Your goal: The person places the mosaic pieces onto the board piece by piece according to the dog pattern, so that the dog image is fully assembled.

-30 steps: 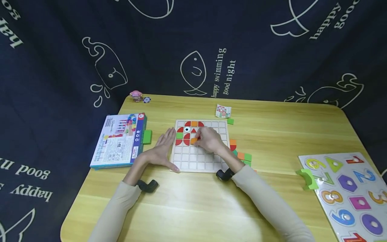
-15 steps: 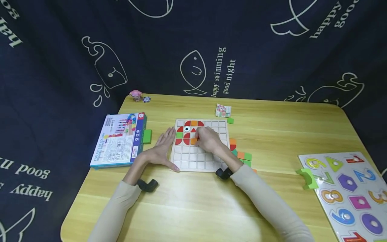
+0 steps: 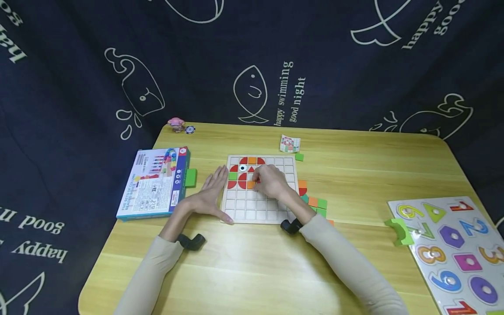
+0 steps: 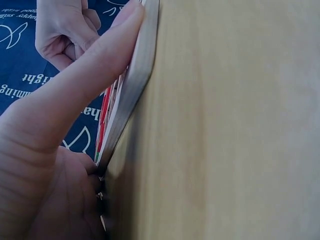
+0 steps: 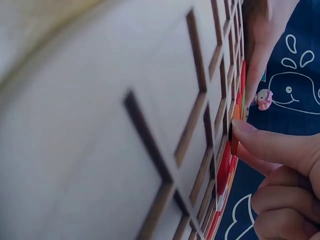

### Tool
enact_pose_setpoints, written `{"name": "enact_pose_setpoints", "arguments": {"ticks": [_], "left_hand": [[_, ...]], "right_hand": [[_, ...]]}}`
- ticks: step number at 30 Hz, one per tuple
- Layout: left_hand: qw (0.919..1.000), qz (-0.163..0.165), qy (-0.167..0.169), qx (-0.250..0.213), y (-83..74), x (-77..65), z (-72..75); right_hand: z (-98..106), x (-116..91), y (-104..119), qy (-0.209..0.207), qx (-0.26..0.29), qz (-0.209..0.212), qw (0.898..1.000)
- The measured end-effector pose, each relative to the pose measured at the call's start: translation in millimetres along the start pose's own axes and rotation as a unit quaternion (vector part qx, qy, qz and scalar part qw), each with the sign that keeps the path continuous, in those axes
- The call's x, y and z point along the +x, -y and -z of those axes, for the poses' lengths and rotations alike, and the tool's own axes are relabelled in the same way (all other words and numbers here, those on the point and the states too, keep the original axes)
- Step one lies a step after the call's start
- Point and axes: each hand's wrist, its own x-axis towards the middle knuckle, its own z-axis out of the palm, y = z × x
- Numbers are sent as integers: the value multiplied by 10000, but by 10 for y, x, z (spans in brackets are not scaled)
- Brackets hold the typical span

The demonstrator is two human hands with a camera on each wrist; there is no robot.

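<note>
A pale wooden grid board (image 3: 261,215) lies on the table, with red quarter-round and triangle tiles, a green square, an orange square and an eye tile in its upper left cells. My right hand (image 3: 271,181) pinches an orange square tile (image 3: 250,185) between thumb and forefinger at the board, beside a red tile (image 5: 224,170). In the right wrist view the other fingers are curled in. The left hand (image 3: 208,194) is spread along the board's left edge, its thumb (image 4: 95,70) against the near corner. Part of the pattern is hidden under the right hand.
Loose green and orange tiles (image 3: 322,204) lie right of the board. A small picture card (image 3: 290,143) and green tile (image 3: 299,157) sit behind it. A toy box (image 3: 153,183) with a green block (image 3: 190,178) stands left; a number puzzle (image 3: 449,245) lies right.
The orange tile in my right hand has shifted slightly and lies flatter on the board. The left hand stays at the board's edge.
</note>
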Motion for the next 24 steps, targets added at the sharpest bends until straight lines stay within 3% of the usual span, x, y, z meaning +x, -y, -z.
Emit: {"name": "enact_pose_setpoints", "arguments": {"ticks": [5, 10, 24], "left_hand": [[10000, -1, 3, 13, -4, 6, -2], [10000, 26, 19, 23, 0, 10, -1], [10000, -3, 26, -12, 18, 19, -6]], "right_hand": [[-1, 8, -31, -127, 75, 54, 9999], [2, 30, -117, -192, 510, 13, 9985], [32, 76, -205, 255, 1788, -320, 9830]]}}
